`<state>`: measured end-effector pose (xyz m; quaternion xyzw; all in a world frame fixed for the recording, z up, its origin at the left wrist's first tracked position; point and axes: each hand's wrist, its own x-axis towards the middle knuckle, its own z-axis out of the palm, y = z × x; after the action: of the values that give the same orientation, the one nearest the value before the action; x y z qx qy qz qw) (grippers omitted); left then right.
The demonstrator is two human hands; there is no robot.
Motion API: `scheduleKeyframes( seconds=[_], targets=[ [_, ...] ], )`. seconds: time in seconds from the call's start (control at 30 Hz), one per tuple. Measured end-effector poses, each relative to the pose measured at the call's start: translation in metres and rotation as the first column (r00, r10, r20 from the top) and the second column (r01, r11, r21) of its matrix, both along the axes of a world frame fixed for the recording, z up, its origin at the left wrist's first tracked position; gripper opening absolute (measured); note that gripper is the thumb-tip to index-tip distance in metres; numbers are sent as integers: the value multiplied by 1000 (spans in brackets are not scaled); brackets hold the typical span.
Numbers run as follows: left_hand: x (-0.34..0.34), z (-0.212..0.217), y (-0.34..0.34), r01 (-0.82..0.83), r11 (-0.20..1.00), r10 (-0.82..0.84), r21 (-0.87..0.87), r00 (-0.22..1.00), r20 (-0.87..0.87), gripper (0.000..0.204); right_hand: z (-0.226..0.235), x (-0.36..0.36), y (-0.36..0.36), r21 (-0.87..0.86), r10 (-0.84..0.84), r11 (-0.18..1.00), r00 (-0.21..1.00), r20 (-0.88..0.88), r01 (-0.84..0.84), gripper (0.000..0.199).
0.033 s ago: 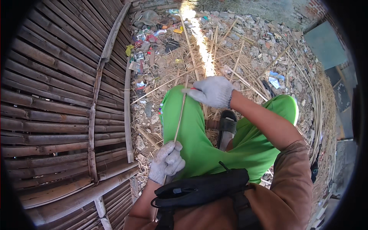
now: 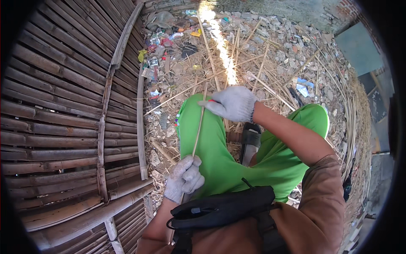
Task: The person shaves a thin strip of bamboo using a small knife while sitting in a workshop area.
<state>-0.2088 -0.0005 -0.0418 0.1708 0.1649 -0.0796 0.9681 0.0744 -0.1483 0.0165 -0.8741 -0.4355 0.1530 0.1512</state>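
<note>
A thin, pale bamboo strip (image 2: pixel 198 134) slants up over the left thigh of my green trousers. My left hand (image 2: pixel 185 177), in a whitish knit glove, is closed round its lower part near my waist, and its lower end runs back under my forearm. Near the strip's upper end, at the knee, is my gloved right hand (image 2: pixel 234 103). Its fingers are curled round a small red tool (image 2: pixel 212 100), mostly hidden in the grip, so its kind does not show. The tip by that hand's thumb crosses the strip.
A slatted bamboo wall (image 2: pixel 55 118) rises on my left. Rubble, litter and loose bamboo strips (image 2: pixel 262 63) cover the ground ahead. A black waist bag (image 2: pixel 224 207) lies across my lap, and a dark sandal (image 2: pixel 251 139) shows between my legs. A grey-green panel (image 2: pixel 359 48) leans far right.
My right hand has shifted slightly left and down on the strip. The left hand looks still.
</note>
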Motion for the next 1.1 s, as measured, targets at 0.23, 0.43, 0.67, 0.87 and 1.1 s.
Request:
scheduleKeyframes(
  seconds=[0.23,0.43,0.67,0.87,1.1],
  targets=[
    [7,12,-6,-19,999,20,32,999,-37,33,6,-1,1,-120,43,992,998,53,-37,69],
    [-3,17,-7,-20,998,24,56,996,-82,30,-24,42,-11,-20,-88,996,983,161,92,67],
    [-4,16,-4,-38,996,47,84,993,-107,31,-19,16,-6,75,-113,992,985,133,104,63],
    [-1,13,-3,-31,997,38,64,994,-104,33,4,-5,6,-73,63,995,998,12,-62,67],
    [0,13,-5,-44,999,45,10,994,-103,33,-15,24,8,-28,30,999,994,105,-27,66]
  ],
)
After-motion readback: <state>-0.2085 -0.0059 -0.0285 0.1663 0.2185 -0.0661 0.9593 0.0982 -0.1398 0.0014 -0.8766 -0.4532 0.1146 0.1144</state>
